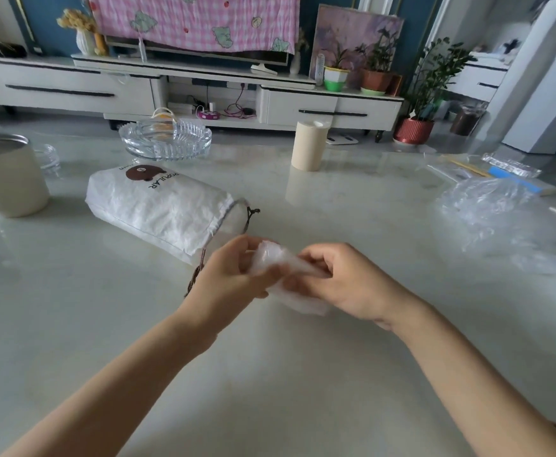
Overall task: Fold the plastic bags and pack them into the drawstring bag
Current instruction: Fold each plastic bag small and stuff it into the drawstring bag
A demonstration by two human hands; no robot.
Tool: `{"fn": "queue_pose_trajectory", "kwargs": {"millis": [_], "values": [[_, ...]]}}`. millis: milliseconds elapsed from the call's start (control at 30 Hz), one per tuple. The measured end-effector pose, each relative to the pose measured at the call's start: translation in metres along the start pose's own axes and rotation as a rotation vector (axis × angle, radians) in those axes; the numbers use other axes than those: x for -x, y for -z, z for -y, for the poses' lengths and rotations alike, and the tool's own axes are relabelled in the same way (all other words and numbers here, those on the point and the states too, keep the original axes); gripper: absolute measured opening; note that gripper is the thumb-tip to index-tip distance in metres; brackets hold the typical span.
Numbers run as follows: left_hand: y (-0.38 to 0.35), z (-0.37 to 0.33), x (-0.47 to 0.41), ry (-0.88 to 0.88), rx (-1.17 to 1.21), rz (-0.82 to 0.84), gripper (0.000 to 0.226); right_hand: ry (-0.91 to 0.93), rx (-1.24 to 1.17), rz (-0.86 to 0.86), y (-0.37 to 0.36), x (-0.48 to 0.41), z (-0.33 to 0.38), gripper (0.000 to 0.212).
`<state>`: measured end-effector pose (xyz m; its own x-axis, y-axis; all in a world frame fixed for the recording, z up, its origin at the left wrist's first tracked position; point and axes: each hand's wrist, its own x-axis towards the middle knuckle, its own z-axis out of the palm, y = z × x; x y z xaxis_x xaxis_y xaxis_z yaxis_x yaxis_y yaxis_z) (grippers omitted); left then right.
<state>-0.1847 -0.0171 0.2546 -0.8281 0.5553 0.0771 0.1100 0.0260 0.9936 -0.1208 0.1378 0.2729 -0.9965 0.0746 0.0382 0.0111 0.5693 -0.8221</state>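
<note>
A folded clear plastic bag [278,258] is pinched between both hands just above the pale table [303,374]. My left hand [233,275] grips its left end, and my right hand [339,282] holds its right end with the fingers curled over it. The white drawstring bag [161,206], printed with a brown bear, lies on its side left of the hands, its mouth facing right toward them and its dark cord [197,272] trailing by my left wrist. More crumpled clear plastic bags [494,209] lie at the right.
A cream canister [6,179] stands at the far left. A glass dish [166,138] and a beige cylinder [309,145] sit at the back of the table. Flat packets [487,169] lie at the far right. A TV cabinet and potted plants stand beyond.
</note>
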Motion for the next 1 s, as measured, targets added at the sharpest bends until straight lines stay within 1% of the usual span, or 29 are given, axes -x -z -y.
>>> {"fn": "queue_pose_trajectory", "kwargs": {"millis": [67, 100, 167, 200, 234, 267, 334, 434, 467, 501, 534, 601, 667, 734, 801, 834, 934, 1001], "values": [[-0.005, -0.002, 0.005, 0.025, 0.039, 0.041, 0.037, -0.058, -0.095, -0.084, -0.005, 0.018, 0.001, 0.021], [-0.01, -0.002, 0.007, 0.033, 0.049, 0.065, 0.037, -0.059, -0.115, -0.133, -0.008, 0.029, 0.001, 0.026], [-0.015, -0.002, 0.011, 0.056, 0.118, 0.102, 0.033, -0.021, -0.114, -0.237, -0.018, 0.044, -0.001, 0.039], [-0.019, -0.005, 0.014, 0.086, 0.174, 0.126, 0.029, 0.003, -0.107, -0.283, -0.021, 0.054, 0.0, 0.042], [-0.023, -0.009, 0.017, 0.129, 0.225, 0.144, 0.024, 0.032, -0.097, -0.309, -0.023, 0.061, 0.001, 0.04], [-0.024, -0.011, 0.018, 0.18, 0.265, 0.157, 0.021, 0.056, -0.088, -0.316, -0.026, 0.067, 0.004, 0.033], [-0.027, -0.017, 0.022, 0.299, 0.301, 0.214, 0.022, 0.07, -0.07, -0.321, -0.03, 0.077, 0.01, 0.017], [-0.025, -0.024, 0.027, 0.482, 0.234, 0.323, 0.031, 0.098, -0.113, -0.268, -0.032, 0.08, 0.016, 0.008], [-0.022, -0.025, 0.028, 0.516, 0.203, 0.35, 0.031, 0.111, -0.168, -0.235, -0.034, 0.079, 0.018, 0.006], [-0.02, -0.026, 0.029, 0.518, 0.183, 0.357, 0.031, 0.119, -0.235, -0.231, -0.036, 0.077, 0.019, 0.008], [-0.019, -0.025, 0.027, 0.482, 0.168, 0.345, 0.031, 0.113, -0.308, -0.268, -0.037, 0.073, 0.017, 0.011], [-0.016, -0.022, 0.023, 0.341, 0.126, 0.251, 0.03, 0.077, -0.412, -0.411, -0.039, 0.063, 0.014, 0.013], [-0.015, -0.023, 0.019, 0.218, 0.124, 0.145, 0.025, 0.054, -0.43, -0.543, -0.039, 0.055, 0.009, 0.018], [-0.018, -0.025, 0.02, 0.171, 0.209, 0.181, 0.025, 0.051, -0.434, -0.597, -0.035, 0.052, 0.008, 0.009], [-0.02, -0.025, 0.022, 0.129, 0.159, 0.198, 0.03, 0.049, -0.427, -0.593, -0.034, 0.049, 0.009, 0.008], [-0.016, -0.024, 0.019, 0.097, 0.106, 0.175, 0.027, 0.045, -0.447, -0.58, -0.038, 0.042, 0.01, 0.011], [-0.012, -0.018, 0.014, 0.032, 0.066, 0.071, 0.011, 0.0, -0.522, -0.467, -0.039, 0.033, 0.012, 0.016], [-0.004, -0.015, 0.007, -0.019, -0.001, 0.005, 0.02, 0.003, -0.559, -0.4, -0.038, 0.025, 0.015, 0.014]]}}
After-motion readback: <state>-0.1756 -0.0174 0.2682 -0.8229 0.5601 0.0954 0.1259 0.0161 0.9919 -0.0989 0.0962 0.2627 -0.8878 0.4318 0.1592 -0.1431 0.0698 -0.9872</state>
